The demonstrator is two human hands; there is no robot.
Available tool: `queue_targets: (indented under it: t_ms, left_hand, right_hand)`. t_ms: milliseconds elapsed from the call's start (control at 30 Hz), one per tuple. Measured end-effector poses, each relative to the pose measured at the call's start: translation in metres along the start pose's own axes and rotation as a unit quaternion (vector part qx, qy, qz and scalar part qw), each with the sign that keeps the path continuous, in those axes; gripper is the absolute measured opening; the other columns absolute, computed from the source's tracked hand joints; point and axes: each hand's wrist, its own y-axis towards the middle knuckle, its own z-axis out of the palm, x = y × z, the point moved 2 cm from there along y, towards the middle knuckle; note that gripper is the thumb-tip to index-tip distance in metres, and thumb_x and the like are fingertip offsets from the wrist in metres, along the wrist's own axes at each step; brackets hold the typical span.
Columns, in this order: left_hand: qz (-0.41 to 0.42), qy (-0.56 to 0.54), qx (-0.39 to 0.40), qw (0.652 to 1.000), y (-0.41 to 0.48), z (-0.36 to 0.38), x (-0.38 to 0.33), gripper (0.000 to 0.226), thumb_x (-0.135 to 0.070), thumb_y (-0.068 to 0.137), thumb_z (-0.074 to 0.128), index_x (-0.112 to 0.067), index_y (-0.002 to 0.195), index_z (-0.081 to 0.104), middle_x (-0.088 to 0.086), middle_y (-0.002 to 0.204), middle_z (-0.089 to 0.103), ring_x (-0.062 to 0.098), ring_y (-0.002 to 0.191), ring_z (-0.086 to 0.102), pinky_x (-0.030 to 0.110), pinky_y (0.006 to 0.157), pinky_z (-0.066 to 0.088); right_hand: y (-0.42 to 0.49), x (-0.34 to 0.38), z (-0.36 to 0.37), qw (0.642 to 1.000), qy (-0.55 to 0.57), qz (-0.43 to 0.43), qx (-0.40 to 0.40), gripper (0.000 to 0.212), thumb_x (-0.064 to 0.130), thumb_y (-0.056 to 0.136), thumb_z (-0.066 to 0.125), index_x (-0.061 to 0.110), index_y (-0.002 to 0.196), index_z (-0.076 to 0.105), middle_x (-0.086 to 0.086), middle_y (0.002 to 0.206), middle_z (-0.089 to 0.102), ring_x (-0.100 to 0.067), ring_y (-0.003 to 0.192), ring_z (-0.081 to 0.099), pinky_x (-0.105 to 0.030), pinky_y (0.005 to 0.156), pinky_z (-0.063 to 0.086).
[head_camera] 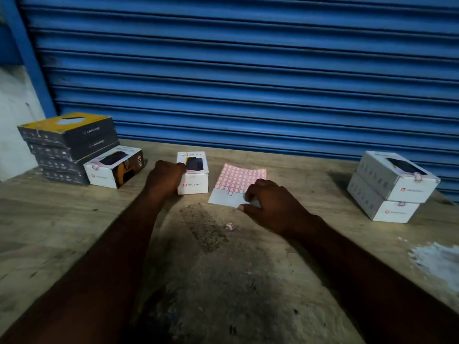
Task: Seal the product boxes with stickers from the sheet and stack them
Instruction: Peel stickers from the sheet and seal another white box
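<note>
Picking a sticker for the white box (196, 175)

The left hand (165, 178) grips the box on the bench (223, 269); the right hand (270, 202) pinches the near corner of the sticker sheet (238, 181) just beside it. Best to lift one sticker by its edge, keeping the sheet flat.

The top two boxes of the dark stack (67, 145) at the far left of the table (223, 269) each carry "LAPCARE" in pale letters on one side; their finer print is unreadable. The white box (99, 173) lying against that stack shows "65W" on its dark panel. The upright white box (196, 184) just left of the sticker sheet (238, 178) reads "HALLEY" and what looks like "20K" on top, with "PORTRONICS" beside a red square logo on its front. The two stacked white boxes (387, 192) at the right bear the same red logo with a grey word too blurred to read.
</note>
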Motion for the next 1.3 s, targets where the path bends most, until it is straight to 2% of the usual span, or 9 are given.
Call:
queue_targets:
  t_ms: [100,200,300,400,533,700,833,1000,1300]
  left_hand:
    - [0.098,0.031,-0.079,0.991,-0.057,-0.011,-0.041,0.041,-0.039,0.077,0.067,-0.016,0.111,0.066,0.003,0.114,0.068,0.023,0.105,0.063,0.036,0.098,0.049]
    - [0.253,0.004,-0.136,0.958,-0.098,-0.009,-0.070,0.012,-0.018,0.091,0.062,-0.018,0.102,0.069,-0.004,0.098,0.069,0.015,0.095,0.064,0.021,0.087,0.044]
    - [0.258,0.100,-0.016,0.961,-0.121,0.024,-0.072,0.021,-0.034,0.090,0.056,-0.021,0.094,0.072,-0.002,0.089,0.071,0.022,0.088,0.070,0.032,0.085,0.054]
    - [0.227,0.336,0.075,0.911,-0.136,0.053,-0.058,0.035,-0.045,0.093,0.060,-0.022,0.119,0.066,0.005,0.117,0.069,0.025,0.108,0.064,0.033,0.089,0.050]
    - [0.213,0.339,0.085,0.913,-0.128,0.064,-0.053,0.050,-0.045,0.093,0.062,-0.013,0.131,0.053,0.010,0.127,0.064,0.028,0.113,0.061,0.035,0.090,0.049]
    - [0.132,0.164,0.107,0.972,-0.118,0.069,-0.047,0.046,-0.038,0.090,0.068,-0.011,0.126,0.058,0.007,0.124,0.065,0.028,0.111,0.061,0.032,0.086,0.046]
    - [0.073,0.029,0.123,0.989,-0.113,0.068,-0.045,0.024,-0.022,0.092,0.067,-0.009,0.110,0.073,0.009,0.104,0.076,0.027,0.091,0.072,0.042,0.089,0.058]
    - [-0.055,-0.261,0.222,0.938,-0.126,0.074,-0.053,0.021,0.001,0.096,0.054,0.002,0.115,0.064,0.018,0.104,0.073,0.025,0.086,0.072,0.032,0.075,0.062]
    - [-0.029,-0.364,0.228,0.903,-0.128,0.077,-0.057,0.014,-0.007,0.096,0.060,-0.003,0.108,0.066,0.015,0.104,0.075,0.022,0.091,0.074,0.040,0.086,0.059]
  right_hand:
    - [-0.001,-0.010,-0.002,1.000,0.003,-0.004,0.007,0.029,0.035,0.089,0.060,0.023,0.115,0.063,-0.003,0.114,0.062,-0.024,0.111,0.057,-0.037,0.090,0.048]
    - [-0.002,-0.015,0.001,0.999,0.049,-0.002,0.000,0.033,0.042,0.088,0.060,0.020,0.112,0.068,-0.004,0.113,0.064,-0.021,0.109,0.058,-0.032,0.093,0.046]
    - [-0.004,-0.014,0.005,0.994,0.109,0.011,-0.007,0.041,0.054,0.084,0.067,0.021,0.108,0.064,0.001,0.108,0.061,-0.015,0.101,0.055,-0.031,0.088,0.045]
    - [-0.004,-0.013,0.007,0.990,0.132,0.040,0.002,0.038,0.050,0.084,0.069,0.020,0.106,0.062,0.000,0.106,0.063,-0.017,0.097,0.056,-0.034,0.085,0.047]
    - [-0.003,-0.014,0.011,0.981,0.178,0.075,-0.027,0.032,0.040,0.080,0.077,0.019,0.099,0.063,0.000,0.103,0.064,-0.017,0.095,0.059,-0.031,0.082,0.047]
    - [-0.001,-0.009,0.017,0.967,0.224,0.091,-0.074,0.034,0.026,0.077,0.081,0.015,0.105,0.064,-0.001,0.106,0.065,-0.014,0.095,0.059,-0.017,0.074,0.040]
    - [-0.003,-0.004,0.017,0.962,0.247,0.067,-0.097,0.036,0.020,0.075,0.082,0.016,0.106,0.065,0.003,0.106,0.066,-0.009,0.094,0.058,-0.005,0.074,0.038]
    - [0.000,0.003,0.004,0.941,0.259,0.025,-0.218,0.028,0.019,0.072,0.083,0.016,0.096,0.069,0.004,0.094,0.069,-0.004,0.085,0.059,-0.012,0.078,0.043]
    - [-0.002,0.010,-0.008,0.920,0.256,0.022,-0.295,0.028,0.023,0.075,0.083,0.014,0.100,0.072,0.002,0.095,0.068,-0.006,0.086,0.061,-0.017,0.081,0.047]
